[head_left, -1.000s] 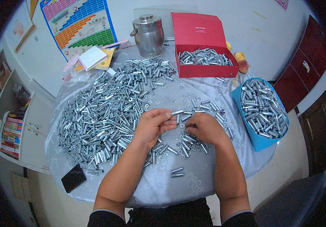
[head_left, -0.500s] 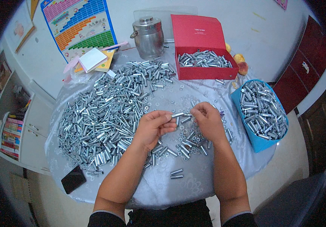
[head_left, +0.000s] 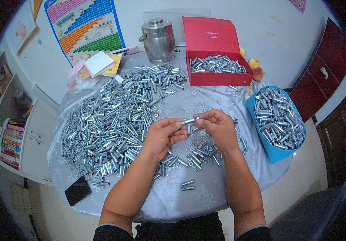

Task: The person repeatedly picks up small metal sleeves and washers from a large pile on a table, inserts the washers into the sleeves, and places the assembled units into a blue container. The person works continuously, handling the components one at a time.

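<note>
Over the middle of the table, my left hand (head_left: 163,134) pinches a short silver expansion bolt (head_left: 188,121) by one end between thumb and fingers. It lies nearly level, pointing right. My right hand (head_left: 218,126) is closed at its other end, thumb and fingertips together around the tip; a small bright metal piece shows there, too small to name. Below both hands lie loose nuts and washers (head_left: 207,149) mixed with metal sleeves. To the left spreads a large heap of silver bolts and sleeves (head_left: 112,120). Two sleeves (head_left: 188,188) lie apart near the front.
A red box (head_left: 221,79) with its lid up and a blue bin (head_left: 275,154) at the right both hold metal bolts. A steel pot (head_left: 159,42), notebooks (head_left: 99,64) and fruit (head_left: 257,73) stand at the back. A black phone (head_left: 77,191) lies front left.
My right hand has moved slightly left, its fingertips coming onto the bolt's right end. My left hand keeps its hold in nearly the same place.
</note>
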Tool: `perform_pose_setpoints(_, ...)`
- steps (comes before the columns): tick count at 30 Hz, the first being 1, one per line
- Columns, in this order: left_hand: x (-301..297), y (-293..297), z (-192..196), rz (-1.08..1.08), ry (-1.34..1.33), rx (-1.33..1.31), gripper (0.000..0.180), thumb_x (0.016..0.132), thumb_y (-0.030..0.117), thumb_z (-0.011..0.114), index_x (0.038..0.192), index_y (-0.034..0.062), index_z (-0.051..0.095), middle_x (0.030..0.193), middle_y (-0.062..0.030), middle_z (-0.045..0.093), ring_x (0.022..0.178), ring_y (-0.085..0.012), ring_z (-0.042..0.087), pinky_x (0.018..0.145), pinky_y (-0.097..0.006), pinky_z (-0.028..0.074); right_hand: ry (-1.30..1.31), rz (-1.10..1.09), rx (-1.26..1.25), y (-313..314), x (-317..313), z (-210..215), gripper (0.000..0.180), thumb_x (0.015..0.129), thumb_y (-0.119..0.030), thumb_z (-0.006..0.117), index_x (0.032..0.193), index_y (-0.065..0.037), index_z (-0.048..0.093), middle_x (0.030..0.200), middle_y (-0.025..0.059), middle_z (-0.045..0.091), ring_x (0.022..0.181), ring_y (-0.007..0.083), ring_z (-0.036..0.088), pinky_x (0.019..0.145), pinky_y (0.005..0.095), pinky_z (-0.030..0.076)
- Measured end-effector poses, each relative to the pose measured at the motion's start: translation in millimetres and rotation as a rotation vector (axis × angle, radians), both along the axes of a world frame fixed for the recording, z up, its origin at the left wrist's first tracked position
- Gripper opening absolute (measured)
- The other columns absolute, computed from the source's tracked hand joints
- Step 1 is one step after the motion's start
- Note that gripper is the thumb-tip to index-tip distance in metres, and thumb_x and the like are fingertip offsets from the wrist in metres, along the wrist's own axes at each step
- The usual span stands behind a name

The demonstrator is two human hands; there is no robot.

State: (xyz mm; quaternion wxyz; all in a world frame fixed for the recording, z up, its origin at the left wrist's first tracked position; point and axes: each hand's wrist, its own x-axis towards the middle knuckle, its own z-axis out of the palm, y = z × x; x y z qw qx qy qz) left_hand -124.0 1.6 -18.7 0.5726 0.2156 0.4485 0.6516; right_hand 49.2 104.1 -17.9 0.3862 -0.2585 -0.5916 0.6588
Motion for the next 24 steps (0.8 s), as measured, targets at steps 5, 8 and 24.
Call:
perform_pose_setpoints(5,0.0,0.6,1.5,0.012,-0.002,-0.001,0.021,0.091,0.004,0.061,0.108,-0.0079,0.062,0.092,-0.0156,0.070,0.079,-0.0204,0.071,0.070,-0.028,0.061,0.020,-0.044,0.030,-5.3,-1.7,6.2,0.023,0.084,0.002,0.067,0.107,0.006,0.065,0.101,0.0147,0.070,0.089,0.0161,0.067,0.079,0.0265,0.053)
perform_pose_setpoints(8,0.9,-0.2,1.3,0.033,0.024,0.000,0.020,0.090,0.004,0.062,0.108,-0.0061,0.064,0.093,-0.0150,0.071,0.078,-0.0196,0.071,0.069,-0.027,0.060,-0.050,-0.038,0.092,-4.1,0.8,5.6,0.024,0.084,0.001,0.068,0.107,0.006,0.066,0.097,0.0132,0.071,0.087,0.0157,0.068,0.078,0.0260,0.053)
perform_pose_setpoints(24,12.9,-2.0,6.8,0.042,0.449,0.142,0.021,0.090,0.001,0.063,0.109,-0.0067,0.066,0.092,-0.0137,0.071,0.081,-0.0174,0.070,0.073,-0.026,0.059,-0.428,-0.140,0.151,-3.4,-2.4,-3.1,0.053,0.098,-0.039,0.051,0.062,-0.002,0.061,0.056,0.0068,0.057,0.053,0.0139,0.053,0.053,0.0323,0.041)
